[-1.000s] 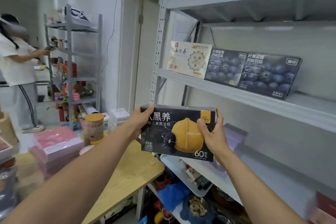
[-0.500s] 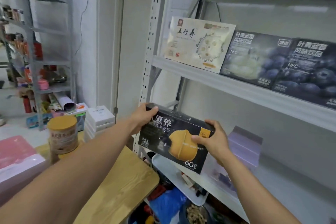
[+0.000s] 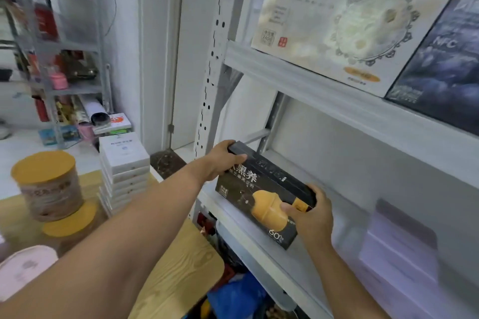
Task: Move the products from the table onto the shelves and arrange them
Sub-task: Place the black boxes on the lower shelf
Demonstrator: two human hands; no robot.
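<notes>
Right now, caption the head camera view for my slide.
Left hand and right hand grip a black product box at the front of the grey shelf, below a cream box.

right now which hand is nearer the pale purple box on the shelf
Right. The right hand grips the black box at its end nearest the pale purple box; the left hand holds the opposite end, farther away.

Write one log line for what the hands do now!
step: shelving black box | left hand: grips left end | right hand: grips right end | box: tilted at lower shelf front | nearby: pale purple box, apart
</notes>
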